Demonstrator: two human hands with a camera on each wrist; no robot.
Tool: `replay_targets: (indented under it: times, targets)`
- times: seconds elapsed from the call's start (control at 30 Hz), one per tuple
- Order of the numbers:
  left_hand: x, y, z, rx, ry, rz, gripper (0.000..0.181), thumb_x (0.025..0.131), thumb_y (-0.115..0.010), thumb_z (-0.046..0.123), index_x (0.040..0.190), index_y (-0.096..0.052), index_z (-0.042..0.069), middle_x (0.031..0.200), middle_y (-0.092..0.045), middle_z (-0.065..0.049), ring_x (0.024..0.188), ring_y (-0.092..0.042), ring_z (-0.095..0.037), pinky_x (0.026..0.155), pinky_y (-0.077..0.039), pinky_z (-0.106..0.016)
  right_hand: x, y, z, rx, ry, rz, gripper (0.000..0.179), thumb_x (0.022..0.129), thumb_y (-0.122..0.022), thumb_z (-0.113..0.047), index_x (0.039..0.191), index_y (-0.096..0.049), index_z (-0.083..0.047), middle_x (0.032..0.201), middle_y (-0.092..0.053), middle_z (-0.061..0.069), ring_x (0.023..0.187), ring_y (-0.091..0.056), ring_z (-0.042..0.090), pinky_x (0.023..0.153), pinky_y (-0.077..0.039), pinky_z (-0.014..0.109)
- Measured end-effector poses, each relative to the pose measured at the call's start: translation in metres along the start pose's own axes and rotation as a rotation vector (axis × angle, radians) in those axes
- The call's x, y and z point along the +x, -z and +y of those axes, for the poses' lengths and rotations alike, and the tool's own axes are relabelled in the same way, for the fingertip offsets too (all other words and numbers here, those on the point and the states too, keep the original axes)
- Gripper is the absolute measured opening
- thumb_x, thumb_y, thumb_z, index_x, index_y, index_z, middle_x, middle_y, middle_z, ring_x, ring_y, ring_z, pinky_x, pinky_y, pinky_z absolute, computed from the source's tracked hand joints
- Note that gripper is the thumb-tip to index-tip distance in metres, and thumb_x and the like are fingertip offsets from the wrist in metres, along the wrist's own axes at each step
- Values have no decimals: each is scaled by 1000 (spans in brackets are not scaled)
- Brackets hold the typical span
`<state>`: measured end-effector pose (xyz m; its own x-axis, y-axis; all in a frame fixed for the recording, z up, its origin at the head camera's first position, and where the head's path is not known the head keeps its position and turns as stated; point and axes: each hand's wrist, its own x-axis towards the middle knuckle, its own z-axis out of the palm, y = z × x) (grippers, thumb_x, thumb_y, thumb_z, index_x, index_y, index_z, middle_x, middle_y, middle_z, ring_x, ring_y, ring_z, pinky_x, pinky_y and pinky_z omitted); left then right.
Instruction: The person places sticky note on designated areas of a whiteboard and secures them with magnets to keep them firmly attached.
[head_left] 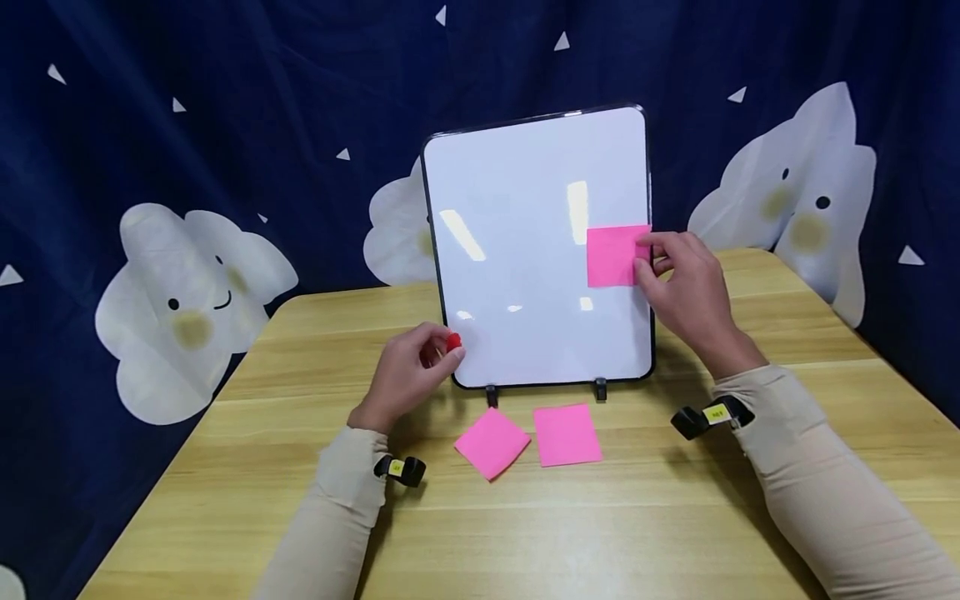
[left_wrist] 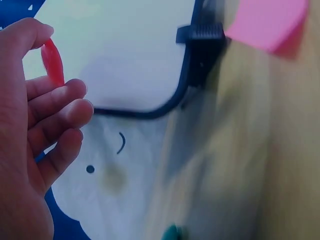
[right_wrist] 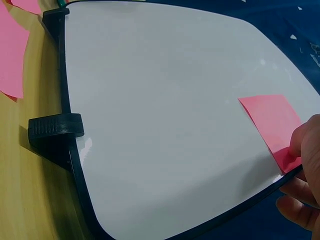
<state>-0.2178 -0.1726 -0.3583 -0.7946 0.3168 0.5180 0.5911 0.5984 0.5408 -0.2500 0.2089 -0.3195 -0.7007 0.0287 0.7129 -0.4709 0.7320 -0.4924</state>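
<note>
A white whiteboard with a black frame stands upright on the wooden table. Near its right edge a square pink sticky note lies against the surface, and my right hand pinches the note's right side. In the right wrist view a fingertip presses on the note, while other fingers show beyond the board's edge. My left hand, by the board's lower left corner, pinches a small red disc between thumb and fingertip. The left wrist view shows the disc nearly edge-on, its other fingers loosely bent.
Two more pink notes, a turned one and a straighter one, lie on the table before the board. Black stand feet hold its lower edge. A dark blue curtain with clouds hangs behind.
</note>
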Motion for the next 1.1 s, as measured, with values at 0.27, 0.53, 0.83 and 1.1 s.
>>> replay_targets:
  times: [0.27,0.53,0.83,1.1]
  targets:
    - [17,-18,15,-25,-62,-16,19,91,-74,27,100,-67,12,77,-58,6,66,-54,-10,60,-49,-28,-1,0,0,-7,-10,-7,22,94,-65,-6,115,-65,0,101,-60,17,92,-60,31,78,-49,45]
    - [25,-28,25,68,-146,-15,28,90,-76,30,109,-67,11,82,-61,5,70,-57,-7,62,-52,-24,-2,-2,2,-11,1,-9,24,94,-65,-7,117,-66,0,103,-59,17,91,-60,31,77,-49,44]
    - [28,-30,36,123,-171,-15,33,90,-75,30,115,-68,11,94,-66,1,74,-61,-9,65,-53,-23,-2,-1,1,-23,-7,-16,26,94,-65,-7,119,-66,0,105,-58,18,90,-60,31,76,-50,45]
    - [34,-29,55,171,-83,-12,35,90,-75,32,119,-69,14,100,-67,4,80,-63,-9,66,-52,-25,-3,-2,1,-30,-6,-13,26,95,-64,-7,119,-65,0,104,-58,18,89,-61,31,75,-50,45]
